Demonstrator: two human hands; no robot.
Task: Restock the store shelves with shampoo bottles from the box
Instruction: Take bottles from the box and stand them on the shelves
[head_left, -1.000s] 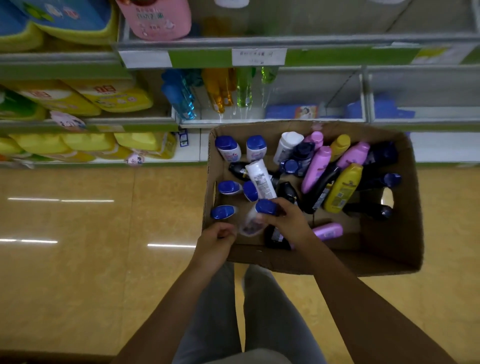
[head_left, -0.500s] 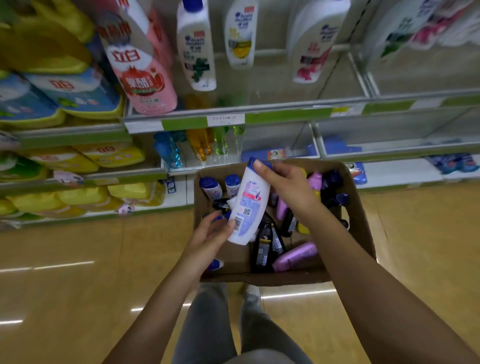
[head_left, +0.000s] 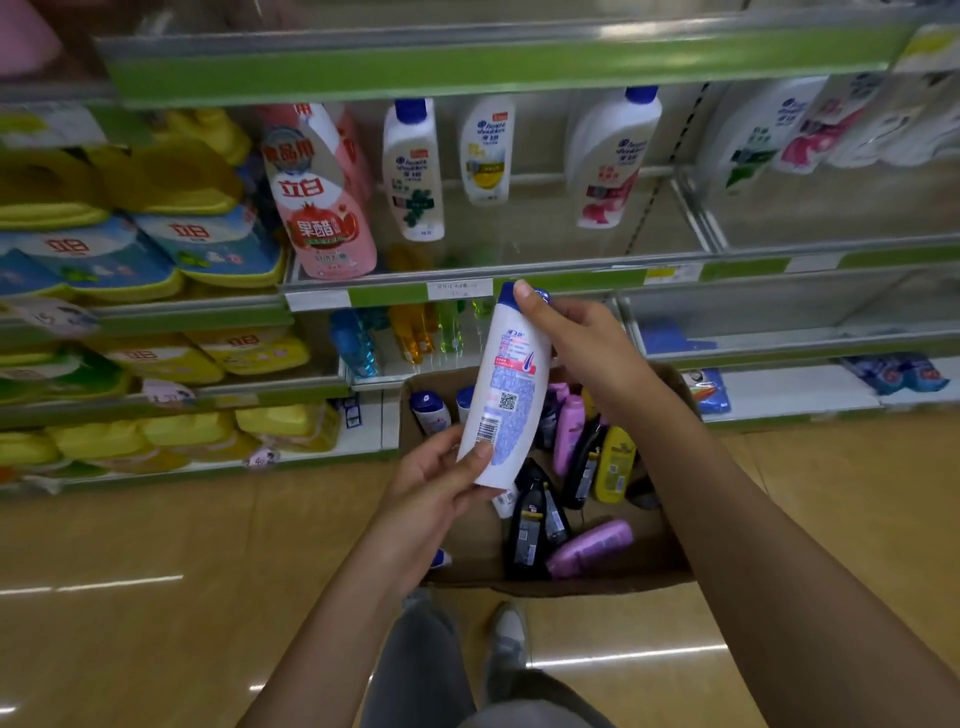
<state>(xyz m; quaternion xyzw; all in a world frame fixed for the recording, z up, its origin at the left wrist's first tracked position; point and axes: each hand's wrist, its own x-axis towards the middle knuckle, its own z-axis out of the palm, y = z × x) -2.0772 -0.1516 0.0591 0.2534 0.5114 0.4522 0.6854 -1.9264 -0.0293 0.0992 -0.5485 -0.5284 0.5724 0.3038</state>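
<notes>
Nearest, grey trouser legs (head_left: 415, 670) and a grey shoe (head_left: 506, 631) stand on the glossy tan floor (head_left: 156, 571); above them both bare forearms reach forward to a white shampoo bottle (head_left: 506, 387) held upright, slightly tilted, over the box; its blue cap (head_left: 535, 294) points up, and its back label shows dense blue print, a red band, a QR code and a barcode; the left hand (head_left: 434, 486) cups the bottle's base with thumb and fingers curled round it; the right hand (head_left: 576, 340) grips the top, thumb pressed against the cap; below and behind sits an open cardboard box (head_left: 597, 584) on the floor, holding a jumble of lying and leaning bottles: black ones (head_left: 530, 525), a lilac one (head_left: 589, 548) on its side, a yellow one (head_left: 615, 465), a pink one (head_left: 569, 434), and small white blue-capped ones (head_left: 431, 413) at the far-left corner; beyond, the green-edged middle shelf (head_left: 571, 275) carries three white shampoo bottles (head_left: 414, 171) well apart and a pink detergent bottle (head_left: 322, 208); yellow and blue refill pouches (head_left: 156, 244) fill the shelves to the left.
</notes>
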